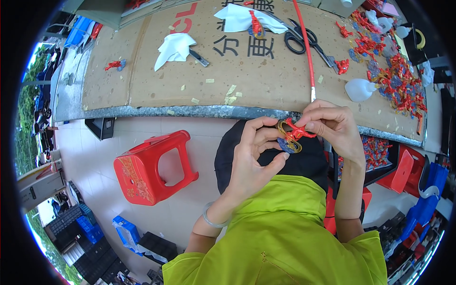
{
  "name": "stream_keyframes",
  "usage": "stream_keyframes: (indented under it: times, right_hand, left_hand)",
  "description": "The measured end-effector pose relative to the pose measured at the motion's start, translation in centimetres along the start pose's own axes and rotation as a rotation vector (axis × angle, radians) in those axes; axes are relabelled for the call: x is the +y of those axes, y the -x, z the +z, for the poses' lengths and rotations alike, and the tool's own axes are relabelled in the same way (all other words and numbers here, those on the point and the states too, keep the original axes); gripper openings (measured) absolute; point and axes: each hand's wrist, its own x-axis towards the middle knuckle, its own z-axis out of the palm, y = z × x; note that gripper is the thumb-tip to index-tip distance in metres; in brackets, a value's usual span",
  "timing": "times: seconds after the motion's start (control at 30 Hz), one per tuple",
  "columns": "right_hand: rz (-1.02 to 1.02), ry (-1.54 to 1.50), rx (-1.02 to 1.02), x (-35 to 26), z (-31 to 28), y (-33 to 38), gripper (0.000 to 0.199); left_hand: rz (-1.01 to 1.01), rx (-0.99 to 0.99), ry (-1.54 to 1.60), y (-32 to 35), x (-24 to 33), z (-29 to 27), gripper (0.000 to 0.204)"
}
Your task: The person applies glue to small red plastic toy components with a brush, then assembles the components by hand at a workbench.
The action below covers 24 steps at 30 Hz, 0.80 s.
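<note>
Figurine [297,132] near table [147,90] edge: left hand [256,152] grips blue-amber end, right hand [335,127] pinches red end, apparently steadying small piece from both sides; pile [401,88], bottle [359,90] at right, seemingly for easy reach.

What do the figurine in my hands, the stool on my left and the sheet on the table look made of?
Red, amber and blue figurine: probably glossy plastic or resin; its amber and blue parts look translucent.
Red stool with patterned seat: likely smooth moulded plastic, given its rounded, one-piece look.
Flat brown sheet: apparently matte cardboard, from its dull, printed surface.
</note>
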Motion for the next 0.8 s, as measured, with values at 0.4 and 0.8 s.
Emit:
stream_keyframes:
  times: [0.4, 0.8]
  right_hand:
    - [0.187, 0.739, 0.468, -1.5, -7.9, 12.9, 0.016]
    - [-0.108, 0.374, 0.236, -0.6, -2.0, 6.7, 0.020]
  left_hand:
    - [-0.141, -0.144, -0.109, -2.5, -0.1, 1.9, 0.058]
    - [0.119, 0.035, -0.398, -8.4, 6.9, -4.3, 0.038]
